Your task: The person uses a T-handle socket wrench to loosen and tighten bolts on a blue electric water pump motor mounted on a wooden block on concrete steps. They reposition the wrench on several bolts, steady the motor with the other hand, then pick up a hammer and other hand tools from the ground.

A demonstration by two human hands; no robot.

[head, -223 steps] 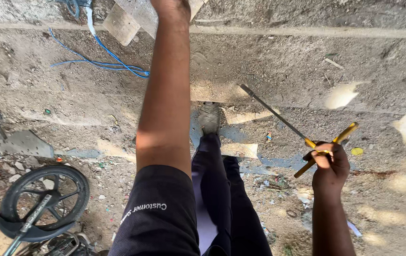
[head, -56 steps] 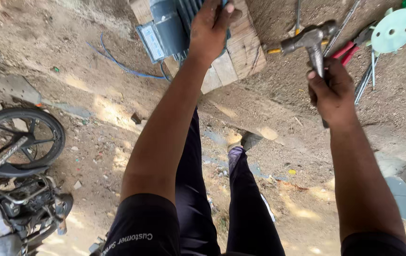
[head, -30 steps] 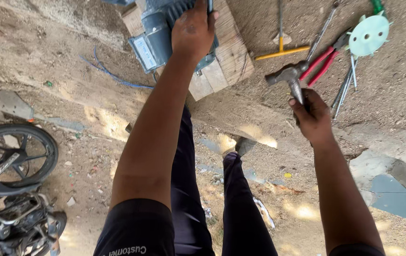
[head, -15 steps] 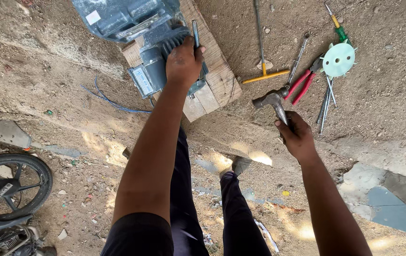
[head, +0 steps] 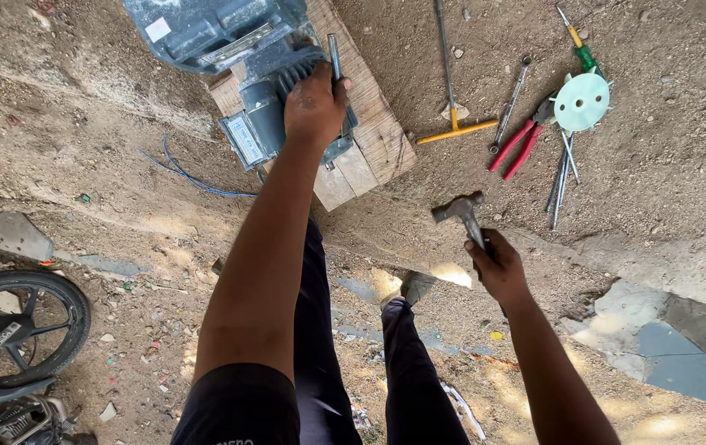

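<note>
My left hand (head: 316,103) rests on the finned end of a grey electric motor (head: 242,49) and closes around a thin metal rod (head: 335,59) standing against it. The motor sits on a wooden board (head: 369,140) laid on the dirt. My right hand (head: 497,268) grips the handle of a steel hammer (head: 460,210), its head held low over the ground to the right of the board.
Tools lie on the dirt at the upper right: a yellow-handled T-wrench (head: 452,124), red pliers (head: 522,144), a spanner (head: 511,103), a pale green fan disc (head: 581,100), a green screwdriver (head: 579,45). A blue wire (head: 192,177) trails left. A motorcycle wheel (head: 15,334) stands lower left.
The view has shifted so the motor and board come closer to centre. My right hand has lowered the hammer from beside the tools toward the ground. My left hand stayed on the motor.
</note>
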